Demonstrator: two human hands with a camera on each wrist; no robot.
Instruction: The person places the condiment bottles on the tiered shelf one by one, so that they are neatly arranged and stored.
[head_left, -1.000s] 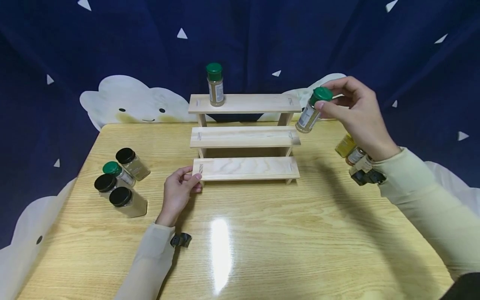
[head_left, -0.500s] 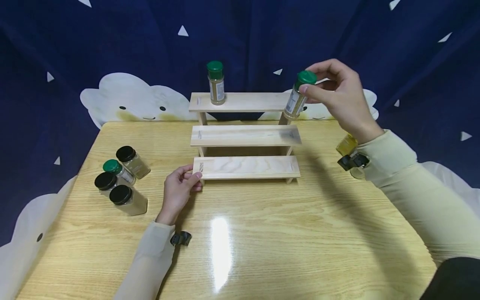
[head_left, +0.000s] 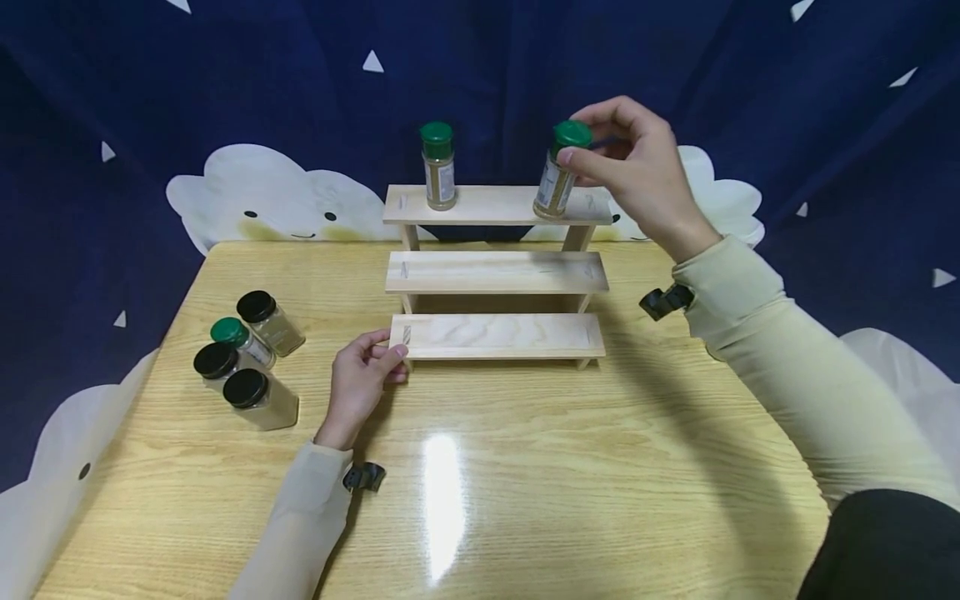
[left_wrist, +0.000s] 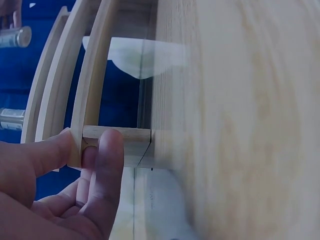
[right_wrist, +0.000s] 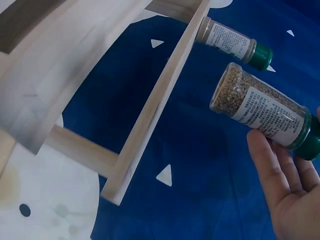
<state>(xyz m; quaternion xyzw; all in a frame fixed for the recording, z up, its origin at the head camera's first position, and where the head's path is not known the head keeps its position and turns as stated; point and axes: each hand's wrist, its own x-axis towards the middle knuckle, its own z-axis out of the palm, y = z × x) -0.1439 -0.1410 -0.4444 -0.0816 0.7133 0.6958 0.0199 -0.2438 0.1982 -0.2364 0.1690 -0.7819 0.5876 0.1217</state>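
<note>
A three-tier wooden shelf (head_left: 495, 337) stands on the table. My left hand (head_left: 358, 379) pinches the left end of its lowest board; in the left wrist view the thumb and fingers of that hand (left_wrist: 75, 190) lie around the board's end and leg. My right hand (head_left: 637, 171) holds a green-capped jar (head_left: 555, 185) by its cap, slightly tilted, at the right part of the top board. The right wrist view shows a gap between this jar's (right_wrist: 265, 107) base and the board (right_wrist: 155, 107). Another green-capped jar (head_left: 440, 179) stands upright on the top board's left part.
On the table's left side are several jars: black-capped ones (head_left: 273, 407) (head_left: 279, 331) and a green-capped one (head_left: 257, 348). A dark blue curtain (head_left: 300, 75) with white triangles and clouds hangs behind the table (head_left: 562, 483). My right sleeve crosses the table's right side.
My right hand has carried the green-capped jar leftward and up, from beside the shelf to the top board's right part, and the jar is more upright. My left hand has kept its grip.
</note>
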